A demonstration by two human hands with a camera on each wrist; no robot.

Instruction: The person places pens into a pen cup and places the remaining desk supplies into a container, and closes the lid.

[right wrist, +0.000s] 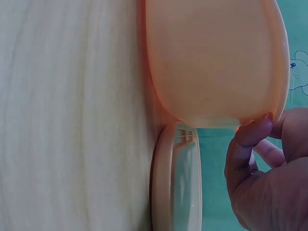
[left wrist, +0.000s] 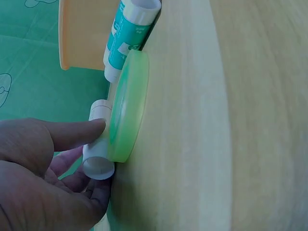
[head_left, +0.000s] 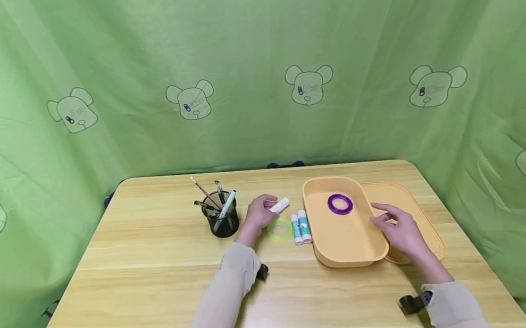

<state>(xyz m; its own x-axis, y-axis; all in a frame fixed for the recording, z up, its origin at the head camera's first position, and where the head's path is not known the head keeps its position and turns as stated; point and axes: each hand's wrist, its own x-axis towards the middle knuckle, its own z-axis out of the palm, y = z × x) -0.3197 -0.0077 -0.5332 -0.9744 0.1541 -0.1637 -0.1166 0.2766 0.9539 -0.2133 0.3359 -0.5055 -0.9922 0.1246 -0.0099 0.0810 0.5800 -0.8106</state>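
Observation:
My left hand pinches a white glue stick, thumb on one side and fingers curled on the other in the left wrist view. Right beside that stick lies a yellow-green tape roll, flat on the table. Two teal-and-white glue sticks lie side by side between the tape roll and an orange plastic box. At the box's right rim, my right hand grips the edge between thumb and fingers. Inside the box, a purple tape roll rests on the floor near the far end.
A black mesh pen holder with several pens and a pencil stands left of my left hand. The orange lid lies right of the box, partly beneath my right hand in the head view. A green curtain hangs behind the wooden table.

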